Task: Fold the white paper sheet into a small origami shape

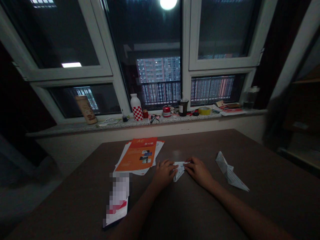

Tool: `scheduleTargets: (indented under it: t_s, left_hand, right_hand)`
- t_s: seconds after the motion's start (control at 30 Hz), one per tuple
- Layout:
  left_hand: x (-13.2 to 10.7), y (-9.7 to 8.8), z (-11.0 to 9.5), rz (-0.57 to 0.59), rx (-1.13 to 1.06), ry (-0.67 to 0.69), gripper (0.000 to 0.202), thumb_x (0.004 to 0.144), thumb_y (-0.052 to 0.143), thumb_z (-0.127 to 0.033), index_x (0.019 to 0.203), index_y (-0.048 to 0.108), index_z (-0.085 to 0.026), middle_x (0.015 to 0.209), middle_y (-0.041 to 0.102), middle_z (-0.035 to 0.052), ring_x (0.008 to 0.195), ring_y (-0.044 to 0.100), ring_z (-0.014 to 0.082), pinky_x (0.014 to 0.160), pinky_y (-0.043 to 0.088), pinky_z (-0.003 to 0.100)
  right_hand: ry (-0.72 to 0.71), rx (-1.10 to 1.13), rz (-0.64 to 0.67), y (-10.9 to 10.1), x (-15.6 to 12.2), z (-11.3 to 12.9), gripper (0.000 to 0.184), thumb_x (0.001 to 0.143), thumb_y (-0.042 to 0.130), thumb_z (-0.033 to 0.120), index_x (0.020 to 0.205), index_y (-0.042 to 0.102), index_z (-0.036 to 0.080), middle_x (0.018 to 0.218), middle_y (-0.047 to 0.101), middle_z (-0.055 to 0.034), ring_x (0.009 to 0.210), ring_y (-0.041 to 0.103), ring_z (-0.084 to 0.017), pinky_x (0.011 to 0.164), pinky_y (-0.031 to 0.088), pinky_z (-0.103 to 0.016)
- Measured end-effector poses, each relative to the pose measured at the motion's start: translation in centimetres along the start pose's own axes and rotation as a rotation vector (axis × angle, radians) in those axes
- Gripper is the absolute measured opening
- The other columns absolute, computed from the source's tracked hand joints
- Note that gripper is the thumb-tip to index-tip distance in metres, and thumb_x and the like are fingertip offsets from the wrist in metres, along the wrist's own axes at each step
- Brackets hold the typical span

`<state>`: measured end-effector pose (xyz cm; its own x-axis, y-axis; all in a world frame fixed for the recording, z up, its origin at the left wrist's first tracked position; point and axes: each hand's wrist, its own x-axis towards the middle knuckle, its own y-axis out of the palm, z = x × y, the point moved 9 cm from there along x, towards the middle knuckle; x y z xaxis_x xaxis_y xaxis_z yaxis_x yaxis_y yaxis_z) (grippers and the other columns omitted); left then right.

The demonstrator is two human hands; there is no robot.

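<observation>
A small piece of folded printed paper (179,172), roughly triangular with its point toward me, lies on the dark table in front of me. My left hand (163,174) holds its left edge, the thumb on the paper and the other fingers curled beside it. At the upper right corner, my right hand (198,169) pinches the paper between thumb and fingers. A longer folded paper shape (230,174), pointed at its ends, rests to the right of my right hand, apart from it.
Left of my hands lie an orange-covered booklet (137,155) on loose sheets and a partly blurred phone-like object (118,203). Beyond the table (195,140), the windowsill bears a checkered bottle (137,108), a tan tumbler (86,110), a dark cup (183,108) and yellow tape (204,111).
</observation>
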<state>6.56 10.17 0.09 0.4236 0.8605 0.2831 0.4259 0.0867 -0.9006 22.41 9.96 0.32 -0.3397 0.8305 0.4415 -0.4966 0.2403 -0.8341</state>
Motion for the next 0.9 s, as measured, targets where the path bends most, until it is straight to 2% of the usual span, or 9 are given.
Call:
scheduleTargets:
  t_s: [0.2,0.43,0.67,0.8,0.9]
  left_hand:
    - [0.0,0.1,0.0,0.01,0.021,-0.004,0.029,0.094,0.051,-0.038,0.121,0.063,-0.038,0.127,0.062,0.0004,0.13,0.041,0.0269,0.113,0.015,0.06]
    - [0.1,-0.3,-0.8,-0.044,0.06,0.045,0.027,0.096,0.048,-0.037,0.116,0.066,-0.036,0.118,0.063,0.0019,0.119,0.048,0.0245,0.111,0.021,0.055]
    - [0.1,-0.6,-1.2,-0.053,0.041,0.078,0.026,0.096,0.049,-0.037,0.11,0.07,-0.03,0.112,0.062,0.0042,0.114,0.048,0.0241,0.106,0.031,0.049]
    - [-0.1,-0.8,-1.5,-0.048,-0.009,0.094,0.023,0.095,0.051,-0.036,0.105,0.071,-0.028,0.118,0.062,0.004,0.12,0.045,0.0245,0.111,0.023,0.052]
    - [-0.2,-0.6,-1.7,-0.015,-0.029,0.09,0.022,0.095,0.051,-0.035,0.101,0.07,-0.027,0.111,0.065,0.0032,0.114,0.051,0.0224,0.112,0.021,0.052]
  right_hand:
    - [0.008,0.001,-0.012,-0.1,0.0,-0.1,0.023,0.093,0.056,0.035,0.108,0.071,0.027,0.109,0.061,-0.0076,0.102,0.057,-0.023,0.091,0.044,-0.037]
    - [-0.088,-0.044,-0.002,-0.7,-0.2,1.7,0.021,0.094,0.055,0.032,0.109,0.069,0.03,0.108,0.062,-0.0071,0.104,0.055,-0.025,0.09,0.043,-0.04]
    - [-0.059,0.079,0.02,-0.1,-0.1,1.0,0.024,0.095,0.051,0.032,0.11,0.07,0.028,0.113,0.065,-0.0056,0.109,0.057,-0.021,0.099,0.041,-0.038]
    - [-0.05,0.149,0.063,0.6,0.1,0.5,0.025,0.096,0.05,0.032,0.112,0.069,0.029,0.121,0.065,-0.0037,0.116,0.056,-0.021,0.11,0.03,-0.045]
    - [-0.04,0.239,0.094,1.1,0.2,0.0,0.027,0.095,0.05,0.034,0.114,0.069,0.03,0.126,0.064,-0.0038,0.118,0.055,-0.022,0.109,0.032,-0.045]
